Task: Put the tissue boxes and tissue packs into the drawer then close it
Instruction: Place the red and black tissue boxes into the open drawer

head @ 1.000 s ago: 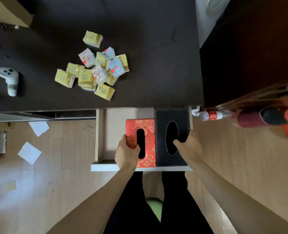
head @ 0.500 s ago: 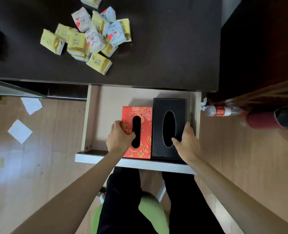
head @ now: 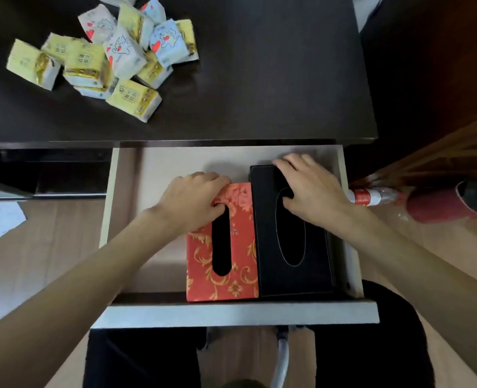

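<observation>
The pale wooden drawer under the dark desk is pulled out. In it, against the front wall, a red floral tissue box and a black tissue box lie side by side, the black one on the right. My left hand grips the red box's far left corner, thumb at its slot. My right hand covers the far end of the black box, thumb in its oval opening. Several yellow and white tissue packs lie heaped on the desk at the upper left.
The left half of the drawer floor is bare. A plastic bottle and a red cylinder lie on the floor to the right. White paper scraps lie on the floor at left. My legs are below the drawer front.
Both hands have slid from the near parts of the boxes to their far ends. The boxes now rest lower, against the drawer front. The view has moved closer.
</observation>
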